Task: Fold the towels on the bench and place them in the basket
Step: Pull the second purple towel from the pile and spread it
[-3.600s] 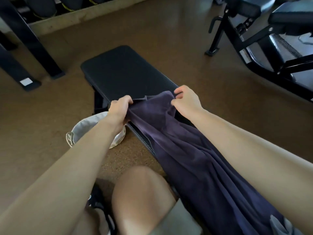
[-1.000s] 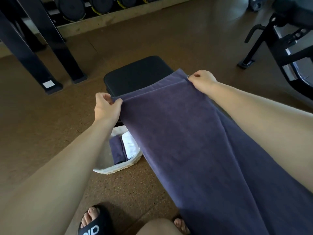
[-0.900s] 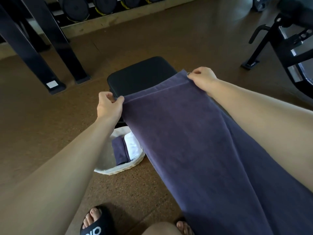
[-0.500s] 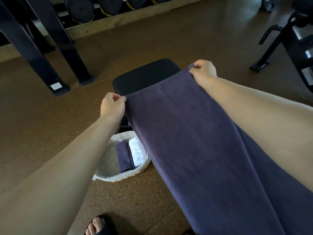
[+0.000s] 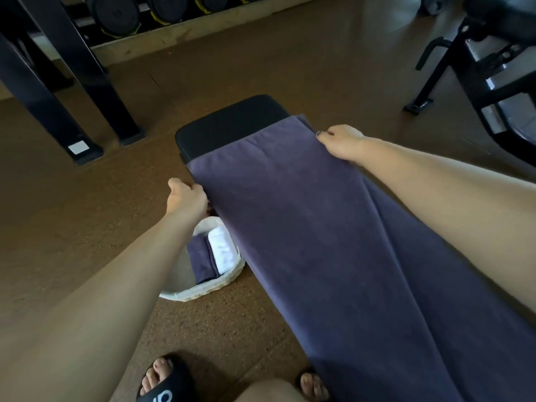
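Far left: black rack legs (image 5: pixel 87 91) stand on the brown floor (image 5: pixel 72 227), with weight plates (image 5: pixel 119 10) stored behind them against the wall.

My left hand (image 5: pixel 185 200) sits at the left edge of the purple towel (image 5: pixel 319 242), a little back from its far corner. The fingers are curled onto the hem; thumb side is up, and the fingertips are hidden under the cloth, so I read it as a pinch on the edge.

Below that hand, on the floor just beside the bench (image 5: pixel 229 123), stands the white basket (image 5: pixel 203 291). It holds a folded purple towel (image 5: pixel 203 259) and a folded white towel (image 5: pixel 223 253), side by side and touching.

Centre: the purple towel lies spread flat along the bench, running from the far third of the pad toward me. The black pad shows bare only at the far end.

My right hand (image 5: pixel 342 140) is at the far right corner of the towel, fingers closed on the hem, nail of one finger visible.

Far right: a black machine frame (image 5: pixel 478 82).

Bottom edge: my feet, the left in a black slide sandal (image 5: pixel 162 384).
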A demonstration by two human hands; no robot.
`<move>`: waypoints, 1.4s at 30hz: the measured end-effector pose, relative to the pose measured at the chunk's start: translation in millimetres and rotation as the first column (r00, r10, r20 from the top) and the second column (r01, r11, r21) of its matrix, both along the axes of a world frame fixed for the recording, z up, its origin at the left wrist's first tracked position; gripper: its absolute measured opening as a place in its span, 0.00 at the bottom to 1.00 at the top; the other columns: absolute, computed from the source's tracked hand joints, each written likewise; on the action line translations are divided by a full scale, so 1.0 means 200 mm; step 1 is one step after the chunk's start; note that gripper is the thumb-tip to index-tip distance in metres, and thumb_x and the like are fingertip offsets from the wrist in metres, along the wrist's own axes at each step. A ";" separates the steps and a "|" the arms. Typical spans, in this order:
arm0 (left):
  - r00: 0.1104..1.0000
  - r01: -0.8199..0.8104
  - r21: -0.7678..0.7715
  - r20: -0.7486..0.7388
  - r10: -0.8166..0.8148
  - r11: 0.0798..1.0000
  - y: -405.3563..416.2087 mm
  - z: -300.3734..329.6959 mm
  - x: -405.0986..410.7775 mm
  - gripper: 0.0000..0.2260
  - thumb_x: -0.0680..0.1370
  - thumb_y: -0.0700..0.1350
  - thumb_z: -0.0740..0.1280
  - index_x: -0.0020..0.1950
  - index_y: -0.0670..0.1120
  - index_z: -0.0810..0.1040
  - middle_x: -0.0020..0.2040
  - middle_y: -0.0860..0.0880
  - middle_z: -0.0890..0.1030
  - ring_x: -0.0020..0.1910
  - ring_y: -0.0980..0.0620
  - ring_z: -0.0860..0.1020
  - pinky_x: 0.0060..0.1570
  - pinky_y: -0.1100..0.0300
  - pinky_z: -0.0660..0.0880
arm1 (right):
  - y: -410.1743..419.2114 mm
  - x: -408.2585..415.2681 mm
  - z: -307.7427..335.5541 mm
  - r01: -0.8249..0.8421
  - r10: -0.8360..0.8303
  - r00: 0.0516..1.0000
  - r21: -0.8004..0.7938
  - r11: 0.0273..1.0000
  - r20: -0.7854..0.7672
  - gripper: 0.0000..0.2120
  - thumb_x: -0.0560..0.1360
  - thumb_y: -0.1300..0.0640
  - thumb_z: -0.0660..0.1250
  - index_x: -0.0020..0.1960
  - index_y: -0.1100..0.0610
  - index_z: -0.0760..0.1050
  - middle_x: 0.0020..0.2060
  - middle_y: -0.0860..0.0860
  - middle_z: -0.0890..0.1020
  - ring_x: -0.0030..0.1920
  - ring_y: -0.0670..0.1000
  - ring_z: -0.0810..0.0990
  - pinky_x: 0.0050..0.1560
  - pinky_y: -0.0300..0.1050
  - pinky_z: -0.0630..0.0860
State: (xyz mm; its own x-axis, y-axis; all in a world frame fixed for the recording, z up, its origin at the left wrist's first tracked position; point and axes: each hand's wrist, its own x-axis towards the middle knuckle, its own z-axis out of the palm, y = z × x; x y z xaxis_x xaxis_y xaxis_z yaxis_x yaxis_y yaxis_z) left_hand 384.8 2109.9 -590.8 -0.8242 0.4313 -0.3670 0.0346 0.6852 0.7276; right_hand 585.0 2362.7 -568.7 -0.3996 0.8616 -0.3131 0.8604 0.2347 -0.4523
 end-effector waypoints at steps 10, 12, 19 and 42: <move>0.708 0.550 -0.265 -0.355 -0.611 0.792 -0.36 0.16 0.95 0.25 0.78 0.53 0.68 0.71 0.49 0.62 0.67 0.43 0.63 0.68 0.36 0.67 0.65 0.46 0.66 | -0.56 1.00 0.09 -0.008 0.014 0.996 -0.065 0.998 0.086 0.17 0.84 0.46 0.60 0.66 0.56 0.75 0.60 0.54 0.80 0.56 0.56 0.78 0.55 0.50 0.76; 0.690 0.569 -0.314 -0.320 -0.649 0.760 -0.42 0.15 1.07 0.26 0.78 0.55 0.68 0.71 0.49 0.62 0.67 0.44 0.62 0.69 0.37 0.64 0.67 0.45 0.64 | -0.65 1.18 0.09 0.033 -0.027 0.996 -0.075 0.997 0.084 0.17 0.83 0.46 0.62 0.65 0.55 0.76 0.59 0.53 0.80 0.57 0.55 0.79 0.56 0.50 0.76; 0.437 0.605 -0.542 -0.386 -0.812 0.583 -0.63 0.13 1.40 0.27 0.80 0.60 0.62 0.75 0.50 0.61 0.76 0.43 0.57 0.74 0.40 0.57 0.73 0.44 0.59 | -0.89 1.56 0.08 0.066 -0.065 0.997 -0.024 0.998 0.028 0.10 0.82 0.48 0.66 0.57 0.53 0.77 0.52 0.50 0.81 0.53 0.51 0.79 0.55 0.50 0.77; -0.332 0.813 -0.582 -0.458 -0.824 -0.004 -0.89 0.17 1.80 0.15 0.84 0.56 0.57 0.59 0.47 0.74 0.55 0.48 0.79 0.53 0.48 0.77 0.52 0.52 0.75 | -1.13 1.82 0.18 0.036 -0.047 0.980 0.060 0.998 0.191 0.02 0.82 0.57 0.64 0.53 0.53 0.71 0.47 0.53 0.79 0.45 0.51 0.79 0.48 0.47 0.78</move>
State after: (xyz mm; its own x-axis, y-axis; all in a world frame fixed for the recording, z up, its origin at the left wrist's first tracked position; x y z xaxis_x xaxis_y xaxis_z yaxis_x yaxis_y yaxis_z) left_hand 745.7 1932.1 -556.7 0.4492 0.8854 -0.1197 0.8933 -0.4433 0.0739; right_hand 949.4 2137.1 -533.3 -0.3005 0.8945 -0.3312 0.9395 0.2177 -0.2644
